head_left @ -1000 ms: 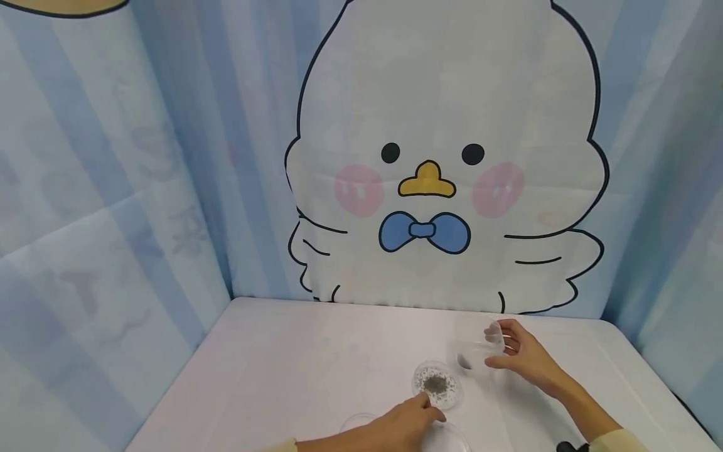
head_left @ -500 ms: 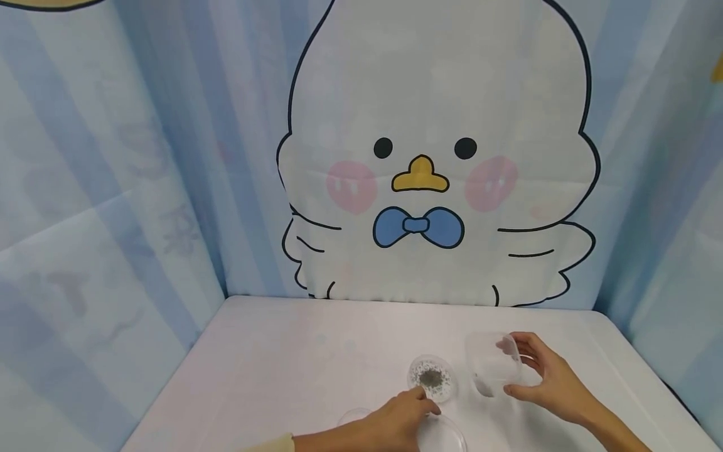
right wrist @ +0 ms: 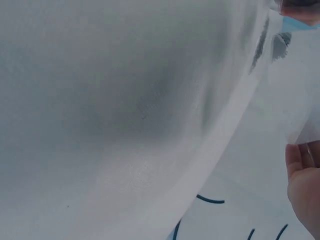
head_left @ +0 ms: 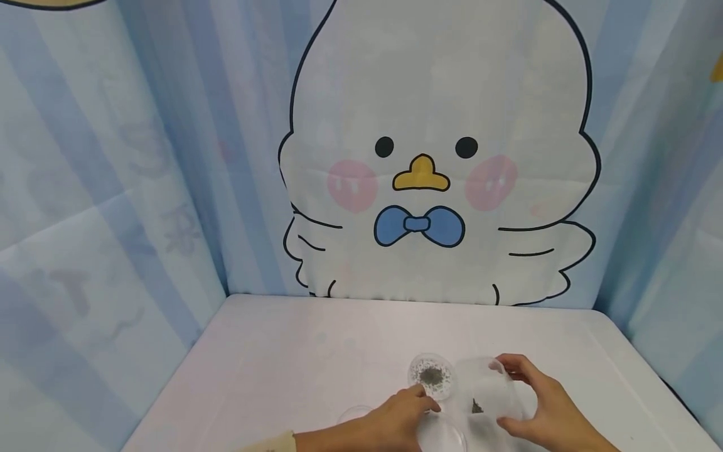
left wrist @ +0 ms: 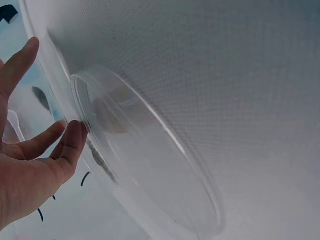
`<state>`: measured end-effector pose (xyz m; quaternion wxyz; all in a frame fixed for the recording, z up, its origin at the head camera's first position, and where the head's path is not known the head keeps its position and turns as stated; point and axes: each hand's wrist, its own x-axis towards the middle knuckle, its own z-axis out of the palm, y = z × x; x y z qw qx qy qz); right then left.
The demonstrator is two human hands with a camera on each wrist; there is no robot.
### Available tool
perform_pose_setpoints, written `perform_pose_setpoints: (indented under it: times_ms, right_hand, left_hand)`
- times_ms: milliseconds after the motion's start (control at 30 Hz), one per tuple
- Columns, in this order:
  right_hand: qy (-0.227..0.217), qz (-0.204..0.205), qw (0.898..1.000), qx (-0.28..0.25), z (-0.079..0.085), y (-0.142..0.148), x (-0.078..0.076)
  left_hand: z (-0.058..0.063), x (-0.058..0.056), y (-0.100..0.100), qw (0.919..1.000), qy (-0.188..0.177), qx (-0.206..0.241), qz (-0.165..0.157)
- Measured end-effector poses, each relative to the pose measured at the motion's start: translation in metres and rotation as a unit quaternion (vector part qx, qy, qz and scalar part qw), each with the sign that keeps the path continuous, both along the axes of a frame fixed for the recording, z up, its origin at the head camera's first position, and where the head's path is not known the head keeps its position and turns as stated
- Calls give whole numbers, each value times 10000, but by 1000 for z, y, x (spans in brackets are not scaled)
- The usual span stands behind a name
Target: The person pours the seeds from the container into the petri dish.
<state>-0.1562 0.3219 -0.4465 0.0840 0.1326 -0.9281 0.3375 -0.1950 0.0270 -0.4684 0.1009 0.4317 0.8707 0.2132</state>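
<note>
A clear plastic tub (head_left: 490, 390) is held by my right hand (head_left: 545, 402), thumb on its near side and fingers on its far side. The tub is tilted, with a small dark clump of grains inside. Just left of it, a shallow clear round dish (head_left: 432, 376) on the table holds dark grains, heaped in the middle and scattered around. My left hand (head_left: 395, 417) reaches to this dish's near edge, its fingertips at the rim. In the left wrist view its fingers lie beside a second clear round dish or lid (left wrist: 155, 150), thumb standing apart. Whether they touch this second rim is unclear.
Another clear round rim (head_left: 356, 413) shows partly behind the left forearm. The white table (head_left: 271, 364) ends at a curtain (head_left: 423, 270) printed with a cartoon bird. More blue-striped curtain (head_left: 101, 251) stands at both sides.
My right hand has brought the tub nearer, and the dark grains in it have shifted. The left hand has stayed at the dish. The head view has tilted slightly.
</note>
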Motion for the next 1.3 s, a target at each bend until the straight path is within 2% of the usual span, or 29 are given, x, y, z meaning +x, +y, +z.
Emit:
perform_pose_setpoints:
  times_ms: [100, 167, 200, 333, 433, 500, 633, 667, 733, 867, 1200, 1300]
  right_hand:
    - [549, 116, 9983, 158, -3, -4, 6]
    - [939, 214, 9949, 298, -6, -6, 10]
    - [1147, 276, 9924, 363, -8, -7, 11]
    - [1710, 450, 9824, 609, -11, -10, 15]
    - [2070, 603, 9728, 850, -11, -14, 16]
    - [2386, 769, 9628, 1010, -11, -17, 17]
    - [2915, 983, 9417, 1366, -7, -23, 20]
    - [2965, 958, 9382, 1509, -6, -26, 22]
    - [2950, 829, 9349, 1790, -5, -30, 26]
    - [2815, 567, 9296, 2309, -2, -39, 35]
    - [2907, 496, 9201, 2579, -1, -48, 37]
    - [2984, 530, 9153, 2652, 0, -49, 36]
  left_hand:
    - [-2, 0, 0, 10000, 14, -14, -2]
    - [-13, -5, 2, 10000, 1, 3, 10]
    - [-21, -8, 2, 10000, -2, 14, 12]
    - [-64, -28, 5, 9999, 108, 87, -76]
    - [-82, -37, 5, 9995, 235, 153, -130]
    - [-83, -37, 5, 9995, 265, 161, -118]
    - [-63, -29, 5, 9999, -7, 123, 20]
    - [-61, -28, 5, 9999, -38, 129, 32]
    - [-60, -27, 5, 9999, -5, 152, 13]
    - [-73, -32, 5, 9993, 245, 248, -135]
    - [-82, -39, 5, 9985, 402, 253, -266]
    - [-82, -39, 4, 9990, 288, 247, -226]
